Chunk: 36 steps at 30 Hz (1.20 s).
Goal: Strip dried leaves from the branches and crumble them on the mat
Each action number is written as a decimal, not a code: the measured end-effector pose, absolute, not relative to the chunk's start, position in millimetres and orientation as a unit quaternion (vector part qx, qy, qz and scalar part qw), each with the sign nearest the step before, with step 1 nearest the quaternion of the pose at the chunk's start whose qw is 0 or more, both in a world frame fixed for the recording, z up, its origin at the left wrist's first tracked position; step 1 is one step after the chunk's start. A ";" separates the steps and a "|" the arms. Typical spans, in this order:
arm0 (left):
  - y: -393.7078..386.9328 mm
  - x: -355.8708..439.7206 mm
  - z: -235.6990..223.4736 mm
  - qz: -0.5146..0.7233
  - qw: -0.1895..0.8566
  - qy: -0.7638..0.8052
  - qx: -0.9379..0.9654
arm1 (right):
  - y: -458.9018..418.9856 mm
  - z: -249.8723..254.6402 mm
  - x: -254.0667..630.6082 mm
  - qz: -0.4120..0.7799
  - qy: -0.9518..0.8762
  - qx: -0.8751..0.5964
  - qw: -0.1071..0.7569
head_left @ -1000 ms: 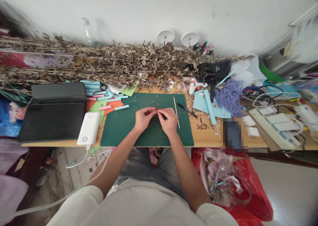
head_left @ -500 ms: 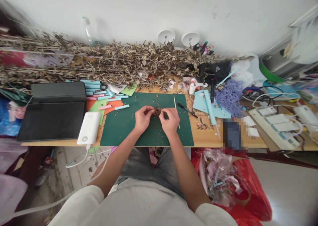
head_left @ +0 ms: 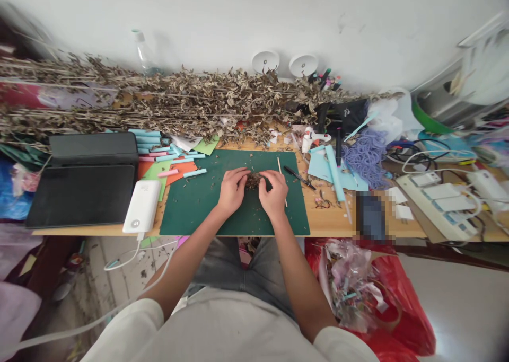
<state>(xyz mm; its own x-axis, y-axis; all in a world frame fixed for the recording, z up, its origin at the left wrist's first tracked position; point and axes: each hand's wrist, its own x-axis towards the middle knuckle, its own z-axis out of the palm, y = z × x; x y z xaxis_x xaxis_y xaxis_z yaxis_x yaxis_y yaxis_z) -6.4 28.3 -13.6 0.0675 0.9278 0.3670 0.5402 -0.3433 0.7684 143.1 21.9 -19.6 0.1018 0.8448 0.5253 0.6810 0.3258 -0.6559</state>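
Observation:
A small heap of crumbled dry brown leaves [head_left: 253, 181] lies on the green cutting mat [head_left: 199, 208], between my two hands. My left hand [head_left: 233, 191] curves around the heap's left side, fingers stretched forward and thumb apart. On the other side my right hand [head_left: 273, 192] mirrors it, its fingers reaching toward the heap and nothing visibly pinched in them. The fingertips are at the heap's edges; whether they touch it is hard to tell. Beside my right hand lie a thin pale stick [head_left: 279, 165] and a black pen [head_left: 299, 177].
Dried leafy stalks [head_left: 222, 94] stretch across the back of the desk. A tablet [head_left: 81, 195], a white power bank [head_left: 142, 205] and blue paper rolls [head_left: 147, 139] are at left. On the right are a glue gun [head_left: 314, 138], purple yarn [head_left: 368, 158] and a power strip [head_left: 441, 205].
My fingers were pinched together at the dry leaves; now they have parted and spread around the heap. Both hands have shifted slightly to the right.

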 end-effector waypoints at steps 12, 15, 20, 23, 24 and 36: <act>30.7 -14.1 -7.8 0.378 0.282 0.519 0.713 | 27.1 -13.5 145.2 0.127 -0.715 -0.571 0.384; 35.8 -14.6 -9.9 0.380 0.299 0.513 0.709 | 27.8 -14.1 145.8 0.137 -0.748 -0.549 0.348; 38.3 -22.9 -3.3 0.406 0.267 0.519 0.703 | 26.5 -8.5 146.9 0.123 -0.730 -0.562 0.371; 37.9 -31.7 1.4 0.385 0.223 0.546 0.710 | 26.5 0.5 150.1 0.120 -0.741 -0.567 0.339; 37.3 -33.9 2.2 0.371 0.210 0.550 0.718 | 27.1 4.2 151.5 0.112 -0.748 -0.571 0.319; -21.7 -35.4 10.8 0.359 0.186 0.500 0.766 | 77.0 35.7 137.2 0.055 -0.797 -0.563 0.211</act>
<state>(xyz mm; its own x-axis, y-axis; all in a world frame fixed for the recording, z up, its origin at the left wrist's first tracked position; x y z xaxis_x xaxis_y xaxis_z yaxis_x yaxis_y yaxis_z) -35.4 -21.7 10.8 0.2426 0.8990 0.3647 0.6321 -0.4316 0.6436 137.2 77.0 35.7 -0.2774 0.9205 0.2753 0.8743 0.3606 -0.3250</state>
